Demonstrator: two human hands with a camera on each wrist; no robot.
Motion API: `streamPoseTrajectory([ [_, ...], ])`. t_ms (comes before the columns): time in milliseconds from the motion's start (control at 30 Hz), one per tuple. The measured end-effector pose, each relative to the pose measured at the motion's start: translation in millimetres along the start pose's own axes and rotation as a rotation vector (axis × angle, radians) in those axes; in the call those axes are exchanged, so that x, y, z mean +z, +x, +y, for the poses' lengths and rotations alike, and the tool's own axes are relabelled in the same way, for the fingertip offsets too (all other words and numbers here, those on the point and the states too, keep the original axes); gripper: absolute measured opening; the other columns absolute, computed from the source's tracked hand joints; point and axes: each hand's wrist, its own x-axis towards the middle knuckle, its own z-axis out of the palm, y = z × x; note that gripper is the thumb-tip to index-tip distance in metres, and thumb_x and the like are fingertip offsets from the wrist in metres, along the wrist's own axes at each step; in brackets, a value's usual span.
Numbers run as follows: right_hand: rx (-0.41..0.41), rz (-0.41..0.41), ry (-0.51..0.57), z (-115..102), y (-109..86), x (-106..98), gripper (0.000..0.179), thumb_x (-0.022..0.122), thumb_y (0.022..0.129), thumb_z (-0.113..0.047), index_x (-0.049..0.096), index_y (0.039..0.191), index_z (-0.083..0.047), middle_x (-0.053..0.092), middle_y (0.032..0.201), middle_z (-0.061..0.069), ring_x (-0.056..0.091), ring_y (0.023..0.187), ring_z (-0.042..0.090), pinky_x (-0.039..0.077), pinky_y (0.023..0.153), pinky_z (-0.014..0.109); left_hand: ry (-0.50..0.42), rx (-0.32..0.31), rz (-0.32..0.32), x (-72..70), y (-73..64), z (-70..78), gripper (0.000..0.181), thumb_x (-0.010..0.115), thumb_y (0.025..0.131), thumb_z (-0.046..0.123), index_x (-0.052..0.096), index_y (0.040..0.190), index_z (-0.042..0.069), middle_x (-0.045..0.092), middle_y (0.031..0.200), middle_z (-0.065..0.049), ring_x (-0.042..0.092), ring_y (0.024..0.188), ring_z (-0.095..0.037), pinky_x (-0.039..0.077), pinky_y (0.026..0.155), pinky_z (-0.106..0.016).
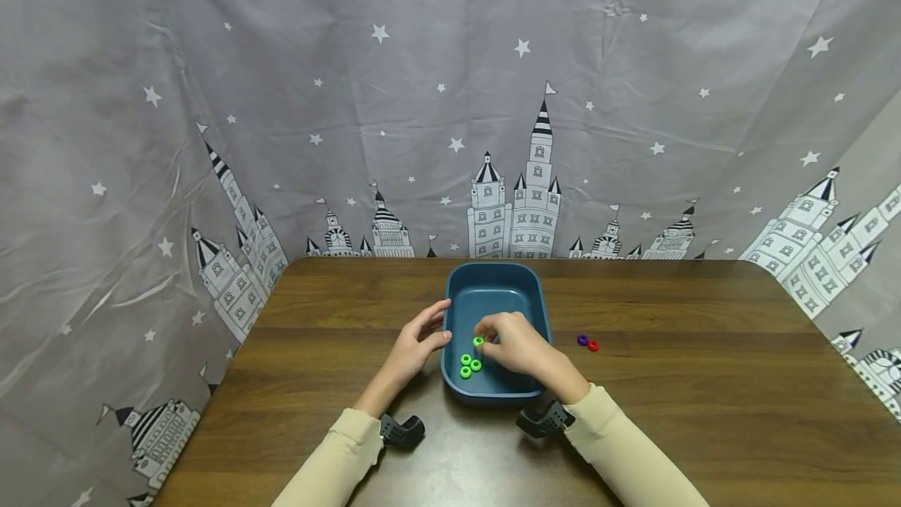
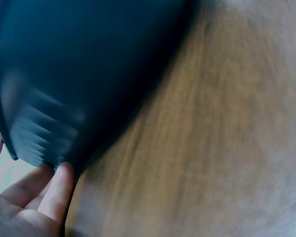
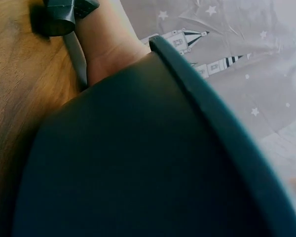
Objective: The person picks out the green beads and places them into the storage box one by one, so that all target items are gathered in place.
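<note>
A dark blue rectangular bin (image 1: 494, 395) stands on the table with several small bright green rings (image 1: 465, 376) on its floor, near the left side. Over the bin's inside, my right hand (image 1: 519, 343) pinches one green ring (image 1: 479, 345) between thumb and fingertips. My left hand (image 1: 414, 343) touches the bin's left side with spread fingers. In the left wrist view, the left hand's fingers (image 2: 61, 190) rest against the bin's outer wall (image 2: 89, 59). The bin's wall (image 3: 123, 148) fills most of the right wrist view and hides the right hand's fingertips.
To the right of the bin, a purple ring (image 1: 579, 340) and a red ring (image 1: 594, 349) lie together on the wooden table (image 1: 704, 382). A bit of red shows beside the right wrist. A grey curtain (image 1: 394, 100) printed with castles and stars hangs behind the table.
</note>
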Motion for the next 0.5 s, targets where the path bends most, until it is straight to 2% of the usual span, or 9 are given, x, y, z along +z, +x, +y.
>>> streamPoseTrajectory([
  [233, 0.027, -0.028, -0.023, 3.6, 0.9, 5.2, 0.015, 0.076, 0.087, -0.007, 0.077, 0.101, -0.002, 0.076, 0.086, 0.006, 0.064, 0.077, 0.011, 0.053, 0.067, 0.027, -0.004, 0.006, 0.004, 0.5, 0.2, -0.5, 0.057, 0.062, 0.097, 0.006, 0.046, 0.152, 0.008, 0.053, 0.148, -0.028, 0.055, 0.132, -0.043, 0.053, 0.099, -0.034],
  [500, 0.048, -0.059, -0.042, 3.8, 1.6, 8.2, 0.009, 0.076, 0.086, -0.006, 0.076, 0.095, -0.005, 0.074, 0.081, 0.004, 0.061, 0.072, 0.010, 0.051, 0.063, 0.027, 0.005, -0.001, 0.012, 0.4, 0.2, -0.9, 0.058, 0.062, 0.097, 0.006, 0.046, 0.152, 0.007, 0.054, 0.148, -0.027, 0.055, 0.133, -0.042, 0.053, 0.104, -0.046],
])
